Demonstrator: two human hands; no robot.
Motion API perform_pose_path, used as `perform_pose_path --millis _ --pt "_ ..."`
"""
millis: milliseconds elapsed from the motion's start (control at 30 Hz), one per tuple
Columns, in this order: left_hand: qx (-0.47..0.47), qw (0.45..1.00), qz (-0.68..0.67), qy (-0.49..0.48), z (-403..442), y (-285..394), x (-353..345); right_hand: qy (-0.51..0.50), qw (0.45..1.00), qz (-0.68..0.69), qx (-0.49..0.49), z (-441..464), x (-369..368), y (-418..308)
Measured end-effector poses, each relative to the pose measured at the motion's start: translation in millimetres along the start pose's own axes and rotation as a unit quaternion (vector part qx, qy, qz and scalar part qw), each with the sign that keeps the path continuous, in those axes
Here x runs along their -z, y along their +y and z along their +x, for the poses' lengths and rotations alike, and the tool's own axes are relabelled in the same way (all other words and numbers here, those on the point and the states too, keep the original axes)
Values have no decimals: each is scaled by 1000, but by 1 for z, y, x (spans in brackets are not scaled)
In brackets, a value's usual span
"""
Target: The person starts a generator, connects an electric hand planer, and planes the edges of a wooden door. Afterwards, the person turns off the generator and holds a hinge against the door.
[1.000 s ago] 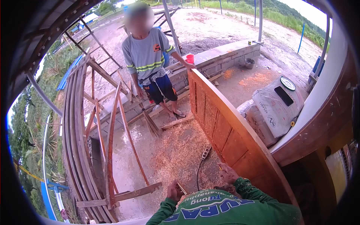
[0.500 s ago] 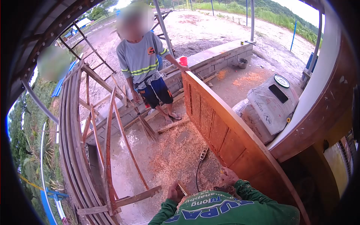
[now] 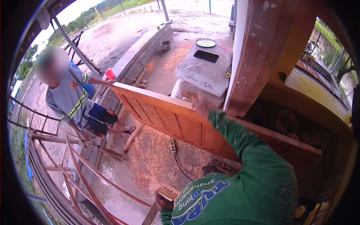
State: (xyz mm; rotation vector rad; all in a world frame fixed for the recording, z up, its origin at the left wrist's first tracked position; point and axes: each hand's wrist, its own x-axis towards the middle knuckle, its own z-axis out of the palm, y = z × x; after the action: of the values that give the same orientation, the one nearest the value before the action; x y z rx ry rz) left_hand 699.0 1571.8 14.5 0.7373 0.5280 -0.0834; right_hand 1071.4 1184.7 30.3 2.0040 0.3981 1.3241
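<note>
My left hand (image 3: 162, 201), at the bottom, is closed around a wooden block (image 3: 167, 193) with a pale, shiny edge. My right hand (image 3: 203, 106) is raised at the top edge of a brown panelled wooden door (image 3: 170, 119), which stands on its long side. Motion blurs its fingers, and a small yellowish patch shows near their tips; I cannot tell whether it is something held. Both sleeves are green, with wood shavings on the right one. A co-worker in a grey shirt (image 3: 69, 98) has one hand on the door's far end.
Cement bags (image 3: 205, 71) are stacked behind the door, with a dark phone (image 3: 206, 56) and a round lid (image 3: 206, 43) on top. Shavings (image 3: 150, 157) cover the floor around a power strip (image 3: 173, 147). Timber frames (image 3: 88, 176) stand at the left, near a broom (image 3: 112, 153).
My view has turned to the right. My right hand has risen from low beside the door to its top edge. My left hand keeps the wooden block; the co-worker still touches the door.
</note>
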Motion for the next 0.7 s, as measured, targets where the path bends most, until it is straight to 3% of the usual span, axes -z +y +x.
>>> perform_pose_path --millis 33,67,100,133,167,233,267,300,400,433,467,500,633,700 --pt "25 999 -23 13 1 1 1 -91 939 292 -155 21 -18 35" --pt "51 997 -45 27 5 2 4 -85 778 518 -344 44 -35 70" --pt "74 994 -68 40 7 3 5 -153 602 654 -431 56 -34 91" --pt "74 995 -60 22 6 5 3 -193 401 716 -537 69 -32 113" --pt "69 996 -56 5 4 6 0 -126 243 747 -606 84 -24 122" --pt "52 997 -54 -20 -6 11 -18 -157 443 712 -522 76 -20 110" --pt "39 997 -54 -30 -11 13 -30 -214 464 701 -497 81 4 104" --pt "-8 999 -48 -12 -7 5 -20 -237 326 786 -469 96 57 104" --pt "18 995 -95 -34 -3 2 -8 -357 86 834 -411 44 115 34" --pt "13 995 -90 -45 -1 0 -5 -412 71 833 -362 4 114 -14" --pt "14 995 -89 -40 0 2 -9 -455 129 798 -374 -1 152 -33" --pt "19 995 -88 -36 1 6 -16 -495 194 797 -287 -5 178 -45" --pt "9 994 -79 -76 12 13 -31 -511 115 845 -109 -2 255 -90" --pt "-1 991 -68 -113 22 14 -39 -520 182 833 -46 35 288 -66"
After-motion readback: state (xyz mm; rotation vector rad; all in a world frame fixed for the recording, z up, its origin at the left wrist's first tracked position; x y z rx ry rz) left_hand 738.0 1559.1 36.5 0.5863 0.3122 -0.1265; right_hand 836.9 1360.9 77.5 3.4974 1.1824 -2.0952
